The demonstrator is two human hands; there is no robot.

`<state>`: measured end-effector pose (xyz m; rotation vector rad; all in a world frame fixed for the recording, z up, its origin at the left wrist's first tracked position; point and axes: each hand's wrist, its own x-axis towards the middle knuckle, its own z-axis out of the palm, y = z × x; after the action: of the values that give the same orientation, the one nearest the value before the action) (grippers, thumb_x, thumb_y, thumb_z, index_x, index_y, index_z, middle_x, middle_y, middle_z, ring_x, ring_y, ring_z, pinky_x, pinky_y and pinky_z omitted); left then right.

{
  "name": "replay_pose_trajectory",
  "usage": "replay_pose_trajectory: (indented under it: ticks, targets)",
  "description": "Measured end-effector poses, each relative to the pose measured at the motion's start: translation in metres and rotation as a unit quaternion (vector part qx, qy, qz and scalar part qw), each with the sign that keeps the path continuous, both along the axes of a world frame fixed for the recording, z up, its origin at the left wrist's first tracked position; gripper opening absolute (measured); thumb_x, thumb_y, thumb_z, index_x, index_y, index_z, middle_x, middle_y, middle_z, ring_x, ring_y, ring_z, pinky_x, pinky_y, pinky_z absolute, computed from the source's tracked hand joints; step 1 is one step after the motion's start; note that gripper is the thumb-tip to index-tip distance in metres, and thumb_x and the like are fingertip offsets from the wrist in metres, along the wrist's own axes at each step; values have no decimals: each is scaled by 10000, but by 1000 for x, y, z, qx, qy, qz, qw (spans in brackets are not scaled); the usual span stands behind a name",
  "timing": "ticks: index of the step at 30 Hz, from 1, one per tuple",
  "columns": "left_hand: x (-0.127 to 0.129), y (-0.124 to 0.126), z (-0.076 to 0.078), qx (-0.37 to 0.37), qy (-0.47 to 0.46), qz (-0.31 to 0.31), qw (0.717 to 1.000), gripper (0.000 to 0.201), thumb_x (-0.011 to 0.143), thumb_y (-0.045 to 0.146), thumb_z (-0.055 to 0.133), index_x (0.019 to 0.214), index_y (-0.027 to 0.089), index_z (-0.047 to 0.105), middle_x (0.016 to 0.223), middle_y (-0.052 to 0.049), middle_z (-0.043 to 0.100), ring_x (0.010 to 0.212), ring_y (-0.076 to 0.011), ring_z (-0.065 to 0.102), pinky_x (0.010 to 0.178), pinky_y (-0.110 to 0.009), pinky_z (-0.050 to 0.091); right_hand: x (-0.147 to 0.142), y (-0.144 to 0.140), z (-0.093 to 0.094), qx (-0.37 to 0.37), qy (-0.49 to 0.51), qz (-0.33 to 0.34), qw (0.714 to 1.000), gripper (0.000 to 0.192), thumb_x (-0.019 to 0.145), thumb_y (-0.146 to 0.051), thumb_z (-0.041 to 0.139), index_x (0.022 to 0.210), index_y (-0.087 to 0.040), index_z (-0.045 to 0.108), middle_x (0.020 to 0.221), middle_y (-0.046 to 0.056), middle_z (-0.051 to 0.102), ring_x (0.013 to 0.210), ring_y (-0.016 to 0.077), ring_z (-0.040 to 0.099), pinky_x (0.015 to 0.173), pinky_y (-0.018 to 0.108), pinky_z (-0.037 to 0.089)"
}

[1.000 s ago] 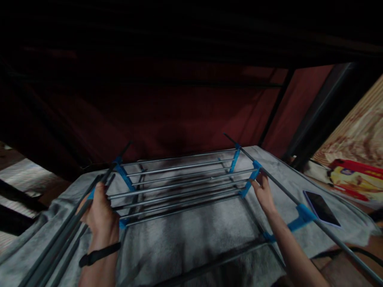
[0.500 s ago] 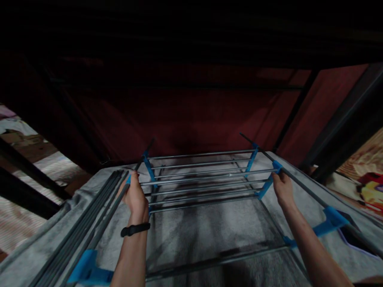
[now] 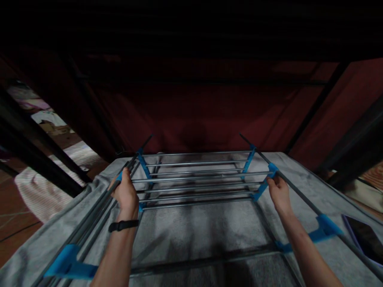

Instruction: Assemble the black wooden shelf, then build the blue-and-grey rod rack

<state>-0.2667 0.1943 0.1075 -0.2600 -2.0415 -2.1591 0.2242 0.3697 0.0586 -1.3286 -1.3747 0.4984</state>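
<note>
A rack of thin grey metal tubes with blue plastic connectors lies on a grey blanket. My left hand, with a black band on the wrist, is closed around the left blue connector and its side tube. At the opposite side, my right hand pinches the right blue connector, just under the side tube. Several crossbars run between the two sides. Nearer to me are another blue connector at left and one at right.
Several loose grey tubes lie along the rack's left side. A phone rests on the blanket at far right. Dark posts and a dark red panel enclose the space, with a dark surface overhead. Striped cloth lies at left.
The camera view has turned slightly left, showing more of the phone. My left hand and the rack's left side appear a little farther left. Both hands keep hold of the connectors.
</note>
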Motion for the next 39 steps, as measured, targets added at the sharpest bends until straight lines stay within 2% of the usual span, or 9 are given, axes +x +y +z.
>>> replay_pose_trajectory:
  ticks: [3,7,12,16,23,29,32,35,39]
  targets:
    - [10,7,8,36,-15,33,999,429,687,555,698,835,158,636,903,-66,677,891,-238,625,875,-380,505,11,5,6,6,-2,-27,1000,326,759,-467,556,839,-160,628,692,22,578,638,173,488,656,334,405]
    - [31,20,14,9,10,-13,1000,397,754,540,646,847,154,647,889,-61,686,886,-234,626,896,-391,497,32,8,13,17,1,-58,998,331,744,-462,561,842,-155,638,683,18,584,617,167,477,633,332,400]
    - [50,29,9,-4,32,-37,999,395,806,535,589,825,148,664,852,-75,689,865,-242,638,884,-397,499,45,5,3,7,4,-70,997,366,739,-450,550,921,-151,657,815,70,666,753,230,580,720,369,450]
    - [45,26,4,-8,36,-19,999,376,788,526,607,776,154,666,813,-60,684,833,-235,632,869,-384,504,41,2,-1,20,12,-57,998,384,738,-443,541,957,-150,656,901,96,692,814,246,606,769,376,463]
    - [26,32,-6,13,28,2,1000,351,765,514,654,811,167,680,876,-74,704,903,-256,646,944,-404,482,27,-3,8,15,-16,-51,998,310,742,-425,530,864,-155,622,783,70,636,722,217,562,722,358,450]
    - [27,30,-4,-8,19,-21,1000,385,768,545,627,780,162,660,794,-66,684,914,-259,646,937,-395,490,22,1,-2,18,15,-47,999,346,728,-423,547,948,-164,609,785,41,607,694,194,525,714,363,454]
    - [32,23,4,-37,23,-27,999,371,778,533,603,730,167,643,739,-59,664,900,-260,642,914,-392,497,24,4,-14,8,29,-43,999,416,717,-408,563,1049,-161,602,891,58,624,765,210,560,788,391,469]
    - [37,21,11,-42,27,-22,999,364,790,521,585,709,168,628,765,-73,669,869,-255,638,889,-389,499,27,7,-24,6,44,-17,999,527,714,-385,580,1192,-164,569,1075,105,644,935,257,603,905,440,465]
    - [33,21,7,-52,38,-16,998,397,788,561,562,709,176,618,785,-77,662,853,-255,622,917,-409,476,28,6,-30,24,56,29,998,634,732,-372,586,1337,-200,503,1323,124,588,1189,289,555,1031,475,417]
